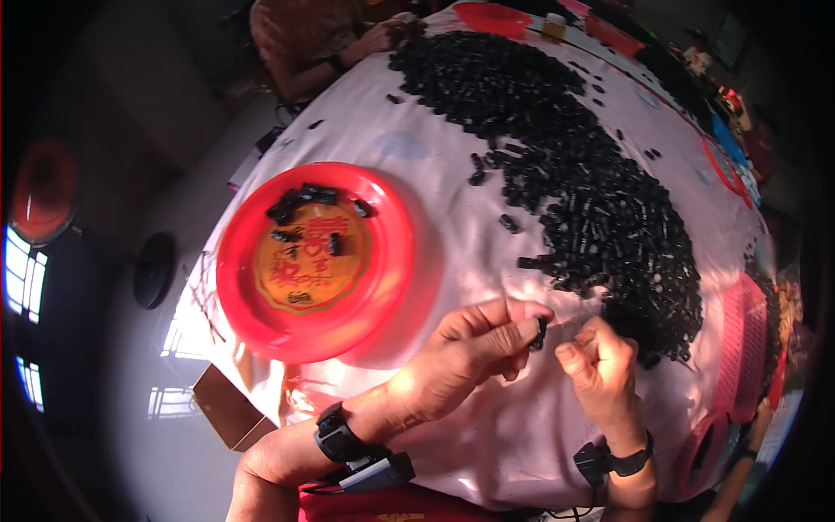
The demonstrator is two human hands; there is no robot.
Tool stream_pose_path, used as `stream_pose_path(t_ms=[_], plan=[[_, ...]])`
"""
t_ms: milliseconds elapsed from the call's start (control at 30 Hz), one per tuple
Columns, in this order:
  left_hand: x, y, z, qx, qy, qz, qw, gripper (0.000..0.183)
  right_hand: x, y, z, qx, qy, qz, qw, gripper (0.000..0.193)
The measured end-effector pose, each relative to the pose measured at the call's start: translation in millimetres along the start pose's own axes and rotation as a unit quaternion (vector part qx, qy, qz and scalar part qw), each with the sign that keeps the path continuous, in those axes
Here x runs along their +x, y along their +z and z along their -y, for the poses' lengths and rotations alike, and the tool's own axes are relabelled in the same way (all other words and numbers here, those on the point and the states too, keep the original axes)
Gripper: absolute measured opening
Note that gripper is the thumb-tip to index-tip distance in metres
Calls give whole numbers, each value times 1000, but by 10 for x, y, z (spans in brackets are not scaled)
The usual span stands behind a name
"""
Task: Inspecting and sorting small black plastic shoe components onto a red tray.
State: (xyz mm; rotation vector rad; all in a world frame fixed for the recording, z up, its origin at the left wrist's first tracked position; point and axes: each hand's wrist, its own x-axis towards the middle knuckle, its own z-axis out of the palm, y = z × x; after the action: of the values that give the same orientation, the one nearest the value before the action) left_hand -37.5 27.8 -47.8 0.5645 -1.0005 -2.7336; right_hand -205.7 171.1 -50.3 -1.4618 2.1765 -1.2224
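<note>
My left hand (pixel 478 344) is closed, thumb and forefinger pinching a small black plastic part (pixel 539 332) in front of the pile. A short gap to the right, my right hand (pixel 602 370) has its fingers curled in with the thumb against them; whatever lies inside them is hidden. Beyond both hands spreads a large heap of small black plastic parts (pixel 600 209), its near end close to my right hand. To the left stands a round red plastic basin (pixel 396 252) with a gold patterned middle, and several black parts (pixel 304 200) lie in it.
A pale pink cloth (pixel 444 217) covers the table. Another person (pixel 304 52) sits at the far left edge, arm on the table. Pink perforated baskets (pixel 742 348) line the right side. A red basin (pixel 493 19) stands at the back; a cardboard box (pixel 228 409) sits low on the left.
</note>
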Motion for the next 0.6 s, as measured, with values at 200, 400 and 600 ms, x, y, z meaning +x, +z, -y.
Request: stream_pose_path(t_ms=[200, 400, 600], plan=[[-381, -365, -560, 83, 195, -160, 964, 17, 15, -8, 102, -37, 16, 7, 999, 30], [-769, -895, -913, 266, 254, -313, 875, 27, 24, 37, 48, -30, 43, 35, 998, 32], [-1070, -1016, -932, 304, 258, -391, 829, 36, -7, 66, 25, -50, 25, 38, 998, 32]])
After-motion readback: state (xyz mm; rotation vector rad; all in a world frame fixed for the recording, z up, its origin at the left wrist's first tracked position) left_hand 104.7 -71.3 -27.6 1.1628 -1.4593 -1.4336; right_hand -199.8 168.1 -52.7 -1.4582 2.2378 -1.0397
